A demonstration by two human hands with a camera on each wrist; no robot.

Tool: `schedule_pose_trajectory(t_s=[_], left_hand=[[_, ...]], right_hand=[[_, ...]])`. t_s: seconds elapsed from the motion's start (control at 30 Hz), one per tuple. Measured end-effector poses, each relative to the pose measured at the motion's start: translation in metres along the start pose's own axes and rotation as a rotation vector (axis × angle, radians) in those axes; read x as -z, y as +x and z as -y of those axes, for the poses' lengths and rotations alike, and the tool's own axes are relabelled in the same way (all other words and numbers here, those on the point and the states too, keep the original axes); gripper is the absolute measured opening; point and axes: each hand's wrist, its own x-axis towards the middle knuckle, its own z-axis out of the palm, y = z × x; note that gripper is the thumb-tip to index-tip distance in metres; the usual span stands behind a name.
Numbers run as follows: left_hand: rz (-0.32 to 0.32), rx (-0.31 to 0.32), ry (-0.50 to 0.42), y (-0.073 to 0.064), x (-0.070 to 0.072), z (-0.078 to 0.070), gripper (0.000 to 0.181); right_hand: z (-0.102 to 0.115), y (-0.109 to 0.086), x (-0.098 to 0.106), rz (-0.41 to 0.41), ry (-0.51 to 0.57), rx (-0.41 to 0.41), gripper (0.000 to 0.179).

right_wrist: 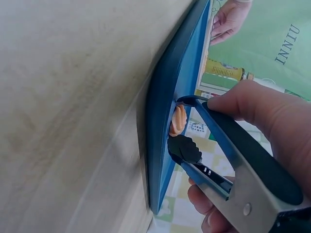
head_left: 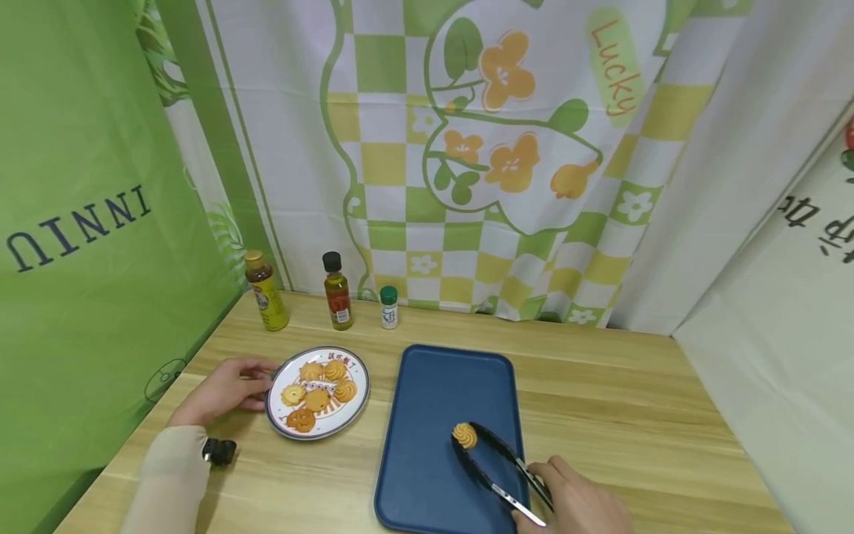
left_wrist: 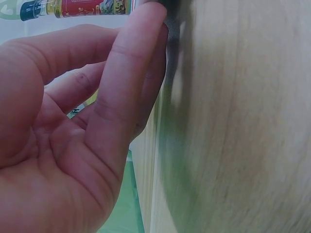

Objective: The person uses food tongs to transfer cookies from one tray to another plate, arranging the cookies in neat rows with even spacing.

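My right hand (head_left: 577, 500) grips black-tipped metal tongs (head_left: 494, 486) over a blue tray (head_left: 427, 415). A round swirled cookie (head_left: 464, 435) sits between the tong tips, close over the tray. The right wrist view shows the cookie (right_wrist: 178, 120) between the two dark tong heads (right_wrist: 184, 148). At the left rim of a white plate (head_left: 347, 419), my left hand (head_left: 230, 389) rests with its fingertips right at the edge. Several cookies (head_left: 317, 400) lie on that plate. In the left wrist view the fingers (left_wrist: 116, 87) are loosely bent beside the wooden tabletop.
Behind the plate stand a yellow-labelled bottle (head_left: 268, 297), a black-capped oil bottle (head_left: 338, 297) and a small green-capped shaker (head_left: 389, 308). A patterned curtain (head_left: 480, 259) hangs along the table's back edge, and a green curtain (head_left: 100, 297) is at the left.
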Motion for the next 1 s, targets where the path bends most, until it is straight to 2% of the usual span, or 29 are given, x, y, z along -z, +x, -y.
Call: schedule_pose_trajectory(t_s=[0.5,0.7,1.0], left_hand=[[0.001,-0.007,-0.003,-0.001,0.000,-0.004,0.045],[0.000,-0.016,-0.018,0.001,0.000,-0.004,0.046],[0.012,-0.011,-0.025,-0.001,0.001,-0.003,0.046]], right_hand=[[0.041,0.027,0.010,-0.090,0.047,0.123,0.054],[0.060,0.039,0.011,-0.141,0.062,0.239,0.054],[0.086,0.049,0.005,-0.140,0.100,0.385,0.053]])
